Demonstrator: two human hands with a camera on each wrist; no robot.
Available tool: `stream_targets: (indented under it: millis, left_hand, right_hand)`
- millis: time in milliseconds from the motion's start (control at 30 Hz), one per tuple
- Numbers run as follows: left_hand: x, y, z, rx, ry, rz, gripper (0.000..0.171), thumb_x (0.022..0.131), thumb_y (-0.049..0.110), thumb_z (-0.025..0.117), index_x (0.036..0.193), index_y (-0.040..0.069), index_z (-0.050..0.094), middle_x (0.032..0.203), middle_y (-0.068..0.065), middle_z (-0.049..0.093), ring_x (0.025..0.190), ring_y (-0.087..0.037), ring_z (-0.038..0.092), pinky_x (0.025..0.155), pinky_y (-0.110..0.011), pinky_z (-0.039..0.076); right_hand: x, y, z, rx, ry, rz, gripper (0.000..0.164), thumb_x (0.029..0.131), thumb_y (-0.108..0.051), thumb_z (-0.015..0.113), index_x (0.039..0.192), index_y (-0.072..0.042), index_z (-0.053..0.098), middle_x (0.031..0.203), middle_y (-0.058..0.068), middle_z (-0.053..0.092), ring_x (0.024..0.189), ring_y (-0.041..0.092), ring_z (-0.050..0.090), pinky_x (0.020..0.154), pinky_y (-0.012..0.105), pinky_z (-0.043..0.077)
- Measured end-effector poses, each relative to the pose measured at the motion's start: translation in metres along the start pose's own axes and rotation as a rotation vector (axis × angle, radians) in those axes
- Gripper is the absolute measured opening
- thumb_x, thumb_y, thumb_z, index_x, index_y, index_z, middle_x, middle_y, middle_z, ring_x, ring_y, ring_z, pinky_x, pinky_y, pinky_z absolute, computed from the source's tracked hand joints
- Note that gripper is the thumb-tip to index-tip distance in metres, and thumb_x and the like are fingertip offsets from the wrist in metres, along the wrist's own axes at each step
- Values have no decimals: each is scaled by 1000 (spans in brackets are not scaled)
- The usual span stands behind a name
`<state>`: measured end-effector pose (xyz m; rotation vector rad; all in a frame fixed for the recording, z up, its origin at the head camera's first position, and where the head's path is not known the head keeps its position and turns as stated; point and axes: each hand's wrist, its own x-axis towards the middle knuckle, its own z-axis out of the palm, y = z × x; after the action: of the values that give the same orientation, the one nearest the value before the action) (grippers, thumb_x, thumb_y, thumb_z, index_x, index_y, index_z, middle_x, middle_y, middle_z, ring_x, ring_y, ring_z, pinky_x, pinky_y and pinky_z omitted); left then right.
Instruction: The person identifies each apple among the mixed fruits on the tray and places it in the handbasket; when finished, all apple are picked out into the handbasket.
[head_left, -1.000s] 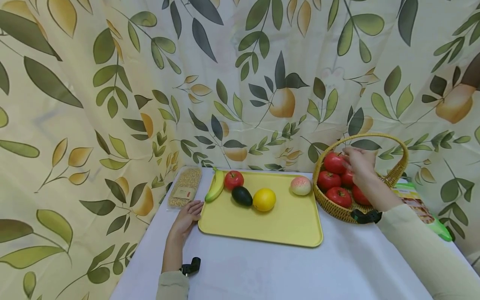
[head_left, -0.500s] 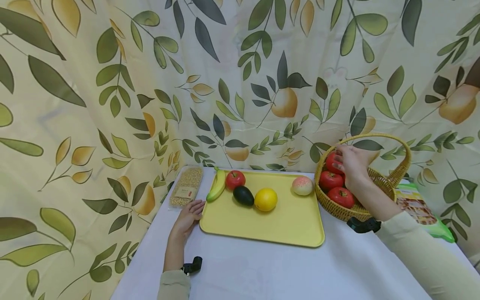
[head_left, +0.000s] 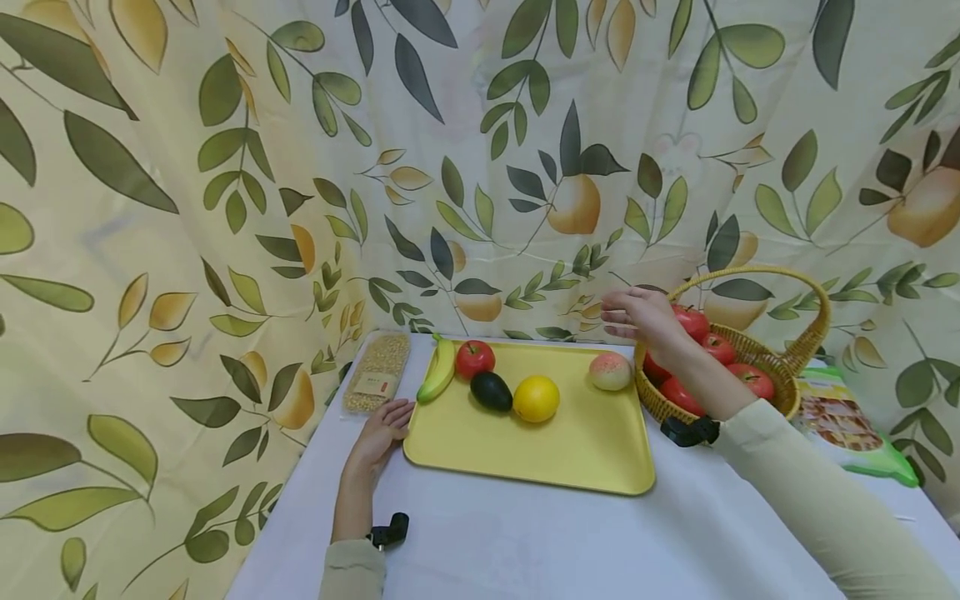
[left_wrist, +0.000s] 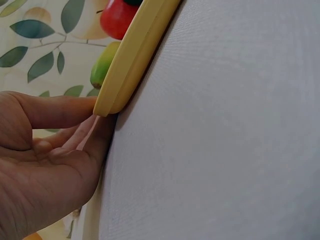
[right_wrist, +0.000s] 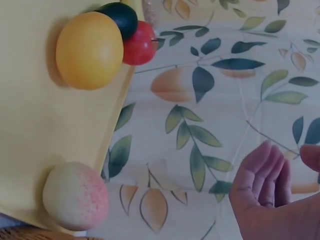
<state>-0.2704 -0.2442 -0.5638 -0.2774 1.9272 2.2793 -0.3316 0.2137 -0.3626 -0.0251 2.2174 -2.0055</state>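
Observation:
My left hand (head_left: pixel 378 437) touches the left edge of a yellow tray (head_left: pixel 525 458); the thumb (left_wrist: pixel 65 111) meets its rim in the left wrist view and some fingertips are hidden. On the tray are a banana (head_left: pixel 437 373), a red apple (head_left: pixel 475 359), a dark avocado (head_left: pixel 491 391), a round yellow fruit (head_left: pixel 536 398) and a pinkish peach (head_left: pixel 611 371). My right hand (head_left: pixel 652 321) hovers over the left side of a wicker basket (head_left: pixel 812 340) with several red apples (head_left: pixel 752 381) inside. Its fingers curl loosely, and nothing shows in them in the right wrist view.
A clear packet of grain (head_left: pixel 377 371) lies left of the tray. Behind the basket's right side lies a green and white packet (head_left: pixel 843 417). The white-covered table (head_left: pixel 517 542) ends against a leaf-patterned curtain (head_left: pixel 480 167).
My right hand has come out from among the basket's apples and moved left towards the tray. The apples have shifted, with one now at the basket's right side. The left hand stays put.

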Motion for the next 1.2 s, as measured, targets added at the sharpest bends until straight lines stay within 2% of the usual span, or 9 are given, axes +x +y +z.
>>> stream_targets:
  millis: [167,467,567,667,833,900,1033,1200]
  left_hand:
    - [0,1,1,-15,-5,9,67,90,-26,44,154,-8,35,157,-30,42,149,-40,40,121,-49,36]
    - [-2,0,3,-16,-25,26,68,89,-27,42,154,-11,33,157,-32,41,149,-42,39,121,-48,36]
    - [-1,1,3,-17,-32,35,68,89,-28,42,154,-12,32,157,-34,39,149,-44,37,122,-49,35]
    - [-1,1,3,-17,-22,40,68,88,-28,42,154,-13,32,156,-35,40,149,-45,38,122,-50,35]
    - [0,-1,2,-25,-11,46,68,87,-29,42,152,-13,34,155,-35,41,148,-45,39,121,-49,36]
    - [0,-2,1,-32,-9,49,68,86,-29,43,152,-13,34,154,-35,42,147,-44,40,120,-48,37]
    - [-1,-4,1,-38,-15,59,68,86,-29,42,152,-14,33,154,-36,41,147,-46,39,120,-48,38]
    - [-2,-2,0,-18,-23,60,67,88,-28,42,153,-14,32,155,-36,40,148,-46,38,120,-49,37]
  right_hand:
    - [15,-4,10,5,-60,9,49,106,-31,60,139,4,51,104,-4,70,95,12,71,98,36,58]
    - [32,-6,29,-20,-140,-6,38,107,-25,59,132,3,58,108,1,71,96,13,73,100,43,57]
    - [39,-2,39,-14,-154,21,38,105,-24,62,131,4,58,113,7,71,101,20,74,99,44,57]
    - [48,3,49,-35,-186,57,42,106,-25,61,135,5,56,126,17,67,111,28,70,99,43,58]
    - [62,10,64,-52,-228,123,48,107,-24,58,144,6,51,146,29,53,128,41,60,109,51,50]
    - [66,12,70,-50,-226,136,47,107,-23,58,144,5,51,147,30,52,129,41,60,110,54,48]
    - [73,16,80,-64,-215,140,46,106,-20,61,143,5,53,144,29,55,126,38,63,106,52,52]
    - [80,20,97,-59,-245,156,50,105,-21,62,145,7,51,145,30,52,129,41,60,106,54,51]
